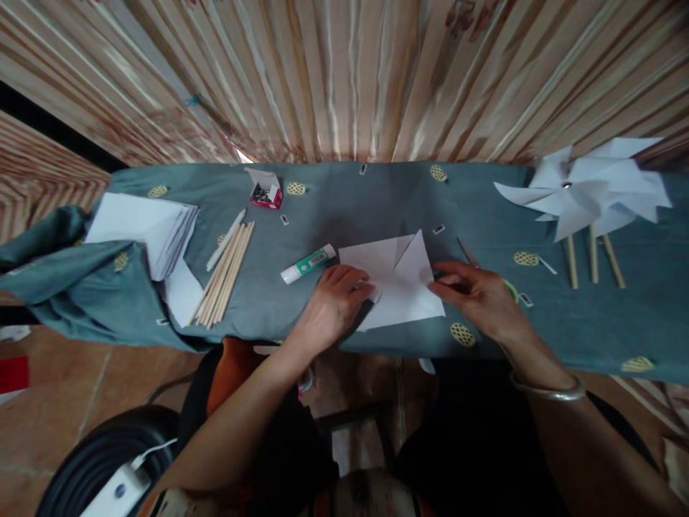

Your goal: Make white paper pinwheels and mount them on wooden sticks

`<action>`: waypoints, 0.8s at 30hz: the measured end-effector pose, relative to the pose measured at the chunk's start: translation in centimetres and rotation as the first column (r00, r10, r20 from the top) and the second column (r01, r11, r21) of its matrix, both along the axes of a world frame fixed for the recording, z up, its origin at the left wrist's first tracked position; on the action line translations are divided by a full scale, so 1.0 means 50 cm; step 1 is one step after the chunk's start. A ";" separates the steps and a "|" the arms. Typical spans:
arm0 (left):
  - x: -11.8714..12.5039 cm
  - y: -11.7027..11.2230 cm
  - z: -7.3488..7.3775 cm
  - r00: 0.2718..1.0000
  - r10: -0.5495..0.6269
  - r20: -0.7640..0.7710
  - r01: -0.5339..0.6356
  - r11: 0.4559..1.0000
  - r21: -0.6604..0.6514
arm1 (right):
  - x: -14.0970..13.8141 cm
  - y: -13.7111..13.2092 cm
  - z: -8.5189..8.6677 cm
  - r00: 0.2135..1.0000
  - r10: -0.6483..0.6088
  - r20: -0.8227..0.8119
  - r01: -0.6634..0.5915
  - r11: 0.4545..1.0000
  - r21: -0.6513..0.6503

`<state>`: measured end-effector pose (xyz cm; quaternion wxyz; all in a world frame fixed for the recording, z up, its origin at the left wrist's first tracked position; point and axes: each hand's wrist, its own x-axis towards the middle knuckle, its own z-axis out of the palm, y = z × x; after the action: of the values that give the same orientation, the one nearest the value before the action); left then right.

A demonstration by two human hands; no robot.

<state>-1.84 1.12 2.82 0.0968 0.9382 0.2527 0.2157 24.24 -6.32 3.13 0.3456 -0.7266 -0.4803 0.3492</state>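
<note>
A white square of paper lies on the blue-green cloth of the table in front of me, with one corner folded up toward its middle. My left hand presses on the paper's left edge, fingers curled and pinching a corner there. My right hand rests on the right edge, fingers bent down onto the sheet. A glue stick with a green label lies just left of the paper.
A bundle of wooden sticks and a white pen lie at left beside a stack of white paper. A small red box of pins sits at the back. Finished paper pinwheels on sticks lie far right. A thin stick lies near my right hand.
</note>
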 end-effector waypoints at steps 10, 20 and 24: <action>0.015 -0.063 0.011 0.987 -0.158 -0.003 0.154 0.966 -0.207 | -0.018 -0.057 -0.003 1.000 0.028 0.011 -0.028 0.997 -0.076; 0.024 -0.087 0.000 0.985 -0.155 -0.071 0.148 0.984 -0.102 | -0.033 -0.078 0.026 0.788 0.319 0.526 -0.492 0.841 0.227; 0.019 -0.090 0.003 0.990 -0.132 -0.057 0.125 0.986 -0.108 | -0.032 -0.082 0.014 0.855 0.402 0.327 -0.476 0.859 0.189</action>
<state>-0.89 -3.39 2.98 0.1512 0.9527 0.2054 0.1654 22.63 -10.40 3.82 0.2787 -0.5853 -0.7199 0.2479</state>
